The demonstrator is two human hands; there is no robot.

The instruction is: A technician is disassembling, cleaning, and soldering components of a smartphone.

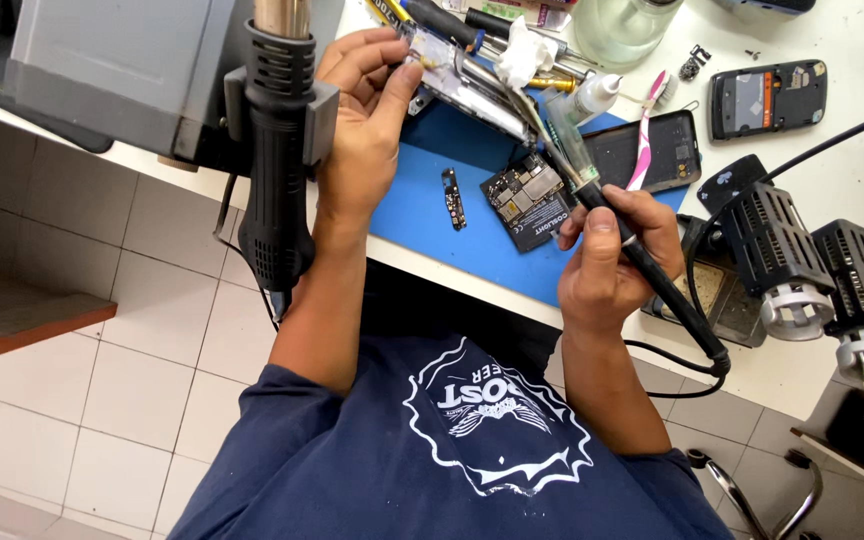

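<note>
My left hand [362,110] clamps the phone frame [462,85] over the blue mat [432,215]; right hand [612,255] grips the soldering iron [642,260], tip hidden at the frame. Glass jar [622,30] on the bench [852,150] is cut off, contents unclear.

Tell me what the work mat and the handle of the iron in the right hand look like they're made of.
Work mat: looks like soft rubber or silicone, matte blue, lying flat with no glare. Soldering iron in the right hand: handle seems black moulded plastic or rubber, slightly dull; its tip end looks metallic, though blurred.
</note>
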